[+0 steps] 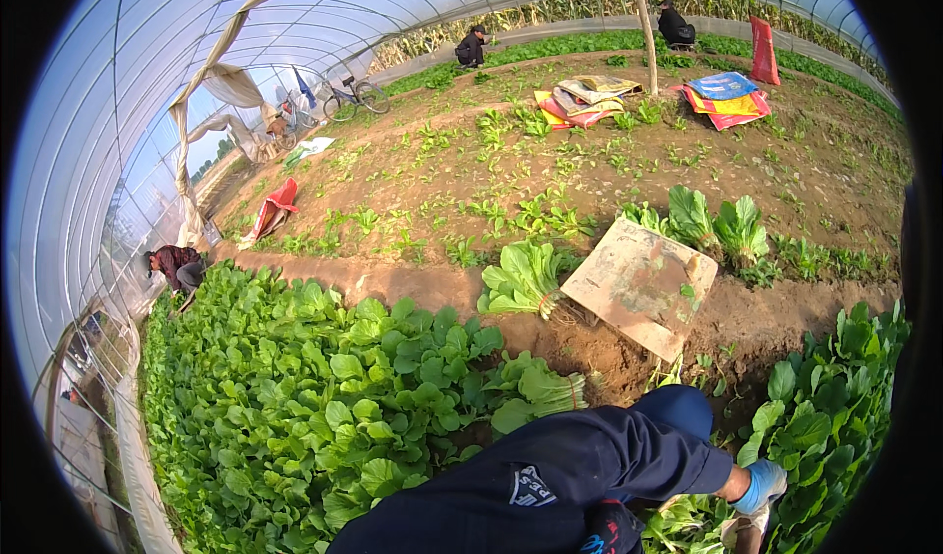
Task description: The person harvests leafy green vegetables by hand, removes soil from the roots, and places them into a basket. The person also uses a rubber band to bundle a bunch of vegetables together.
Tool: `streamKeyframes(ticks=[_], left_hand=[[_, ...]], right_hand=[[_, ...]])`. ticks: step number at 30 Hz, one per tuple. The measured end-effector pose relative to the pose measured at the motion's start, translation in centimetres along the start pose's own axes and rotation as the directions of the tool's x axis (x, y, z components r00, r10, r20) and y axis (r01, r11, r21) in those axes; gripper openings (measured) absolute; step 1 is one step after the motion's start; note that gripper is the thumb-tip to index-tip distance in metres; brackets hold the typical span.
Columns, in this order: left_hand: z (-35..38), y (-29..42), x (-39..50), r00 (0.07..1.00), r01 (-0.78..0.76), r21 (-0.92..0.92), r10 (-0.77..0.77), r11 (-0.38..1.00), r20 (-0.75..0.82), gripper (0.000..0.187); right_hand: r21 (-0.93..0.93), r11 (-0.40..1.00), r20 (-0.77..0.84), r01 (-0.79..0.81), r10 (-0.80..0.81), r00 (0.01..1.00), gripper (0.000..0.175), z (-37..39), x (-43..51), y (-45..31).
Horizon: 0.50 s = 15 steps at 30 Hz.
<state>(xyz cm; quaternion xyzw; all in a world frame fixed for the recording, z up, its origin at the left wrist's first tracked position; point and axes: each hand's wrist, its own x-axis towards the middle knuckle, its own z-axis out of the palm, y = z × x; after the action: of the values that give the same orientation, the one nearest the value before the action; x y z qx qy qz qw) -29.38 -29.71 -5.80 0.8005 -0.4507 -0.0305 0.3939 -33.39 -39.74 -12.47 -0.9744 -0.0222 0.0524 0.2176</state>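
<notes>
My left hand [763,486], in a blue and pale glove, is at the left edge of a dense stand of leafy greens [832,421]. Its fingers are turned away, so its grip is hidden. Just beneath it, a pale and brown shape [745,530] may be part of my right hand, mostly cut off by the rim. Loose greens [685,524] lie beside both. Close to my knee [674,407] rests a bundle of greens [549,392], tied with a red band. Another tied bundle [519,278] leans by a worn, soil-stained board [633,281].
Uncut greens [295,392] fill the left. Two upright bundles, one of them this bundle [740,230], stand behind the board. Folded sacks [589,101] and more sacks [726,97] lie by a wooden post [644,31]. One person [177,267] crouches at left; two others work far back.
</notes>
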Motion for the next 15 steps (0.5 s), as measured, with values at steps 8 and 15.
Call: streamKeyframes(ticks=[8, 15], left_hand=[[1.8, -0.1, -1.2, 0.973, 0.066, -0.143, -0.031, 0.987, 0.231, 0.013], [5.4, -0.6, -0.9, 0.995, 0.012, -0.325, -0.044, 0.946, -0.089, 0.018]], right_hand=[[-0.006, 1.0, 0.017, -0.011, 0.011, 1.0, 0.022, 0.0, -0.2, -0.8], [-0.011, 1.0, 0.03, -0.026, 0.026, 0.999, 0.023, 0.0, -0.5, -1.3]])
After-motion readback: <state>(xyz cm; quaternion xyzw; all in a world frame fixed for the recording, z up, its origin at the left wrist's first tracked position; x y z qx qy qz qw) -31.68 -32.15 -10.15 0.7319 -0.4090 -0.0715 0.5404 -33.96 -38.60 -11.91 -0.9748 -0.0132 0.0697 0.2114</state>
